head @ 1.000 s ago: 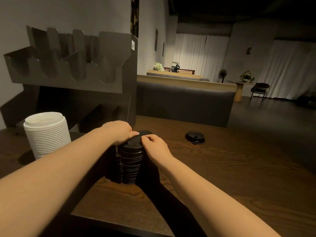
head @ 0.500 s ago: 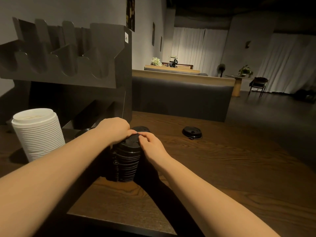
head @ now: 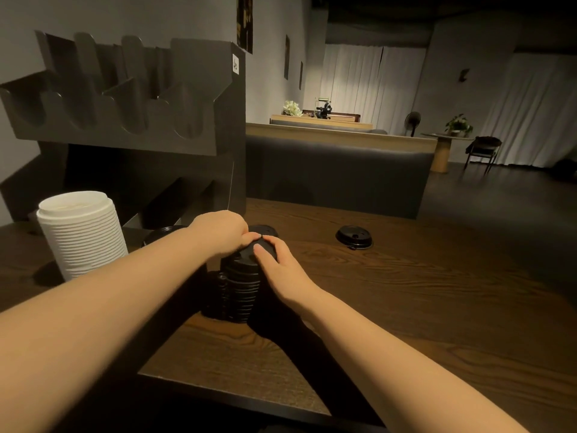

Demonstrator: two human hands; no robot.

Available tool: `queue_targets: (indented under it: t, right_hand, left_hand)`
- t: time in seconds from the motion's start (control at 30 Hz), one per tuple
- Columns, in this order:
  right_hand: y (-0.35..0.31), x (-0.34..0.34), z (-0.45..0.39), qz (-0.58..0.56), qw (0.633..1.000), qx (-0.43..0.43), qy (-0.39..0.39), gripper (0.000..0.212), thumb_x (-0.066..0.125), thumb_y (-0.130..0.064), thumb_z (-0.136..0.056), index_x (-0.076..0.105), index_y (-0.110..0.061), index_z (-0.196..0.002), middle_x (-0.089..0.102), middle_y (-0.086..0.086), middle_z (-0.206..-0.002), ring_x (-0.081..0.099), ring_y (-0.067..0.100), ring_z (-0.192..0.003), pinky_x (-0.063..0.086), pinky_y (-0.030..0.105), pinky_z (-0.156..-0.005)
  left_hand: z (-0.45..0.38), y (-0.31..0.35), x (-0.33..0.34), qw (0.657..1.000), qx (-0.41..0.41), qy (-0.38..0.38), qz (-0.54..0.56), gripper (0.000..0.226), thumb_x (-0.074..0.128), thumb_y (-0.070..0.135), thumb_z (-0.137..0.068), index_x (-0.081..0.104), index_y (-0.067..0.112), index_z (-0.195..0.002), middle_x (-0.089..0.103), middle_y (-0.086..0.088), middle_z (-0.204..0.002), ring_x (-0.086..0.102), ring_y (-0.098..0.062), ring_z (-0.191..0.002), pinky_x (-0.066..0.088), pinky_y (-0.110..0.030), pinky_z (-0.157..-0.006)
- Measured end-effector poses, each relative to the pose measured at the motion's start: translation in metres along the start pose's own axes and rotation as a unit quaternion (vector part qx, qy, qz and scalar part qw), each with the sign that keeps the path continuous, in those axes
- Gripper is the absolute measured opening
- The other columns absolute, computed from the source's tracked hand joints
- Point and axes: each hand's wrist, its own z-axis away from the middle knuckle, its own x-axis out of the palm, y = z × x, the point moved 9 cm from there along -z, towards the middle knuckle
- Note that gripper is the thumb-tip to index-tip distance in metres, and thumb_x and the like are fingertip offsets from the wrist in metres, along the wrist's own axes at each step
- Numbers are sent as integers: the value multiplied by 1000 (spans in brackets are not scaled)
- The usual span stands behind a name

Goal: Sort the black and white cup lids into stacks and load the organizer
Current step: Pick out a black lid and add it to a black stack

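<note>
Black lids are gathered in a black stack [head: 242, 289] standing on the table [head: 437, 307], in front of the organizer [head: 131, 98]; its top is gripped from both sides, the left hand [head: 220, 234] curled over the near-left rim and the right hand [head: 276, 265] wrapped round the right rim, fingertips [head: 254, 236] of the two meeting on the top lid; how tightly the hidden fingers close cannot be told. Left of the black stack a white stack [head: 82, 235] is stood, taller and seemingly finished; right of it and well apart, one loose lid [head: 353, 237] is left lying flat; another dark lid [head: 263, 229] is glimpsed just behind it, partly hidden. The step in hand is judged to be the squaring and pressing down of the black stack; sorting is nearly done. Next, the loose lid would need to be fetched and seated on top, squarely, so that the column is not tipped; after that, both stacks are to be loaded into the organizer's slots, none of which can be seen to hold anything.
</note>
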Motion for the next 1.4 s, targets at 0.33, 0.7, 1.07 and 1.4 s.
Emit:
queue_targets:
  t: [0.33,0.7,1.07,1.4]
  right_hand:
    - [33,-61,-15,49,991,99,72,61,13,-52,-100,25,-19,-150,25,7,-156,21,25,-144,13,44,-118]
    - [105,-184,-47,200,955,135,173,52,23,-38,-102,30,-12,-146,37,15,-149,34,35,-135,27,53,-111]
    - [110,-215,-42,310,917,58,245,36,44,-27,-99,52,-19,-132,53,5,-130,37,24,-127,40,39,-102]
    - [103,-217,0,377,890,137,217,32,56,-35,-87,57,-14,-111,59,6,-113,58,22,-100,54,39,-84]
  left_hand:
    - [-23,45,-37,969,-65,98,217,47,37,41,-101,60,6,-124,62,-10,-113,59,-21,-106,43,-29,-85]
    - [-72,94,68,891,-313,24,327,69,37,37,-101,0,11,-154,-12,-16,-160,-17,-33,-146,-6,-46,-119]
    - [-86,115,75,959,-153,144,191,38,41,32,-98,58,17,-128,55,-7,-129,42,-27,-128,31,-44,-108]
    - [-76,107,81,889,-115,136,422,61,65,47,-86,44,25,-139,36,-5,-147,39,-26,-131,35,-39,-102]
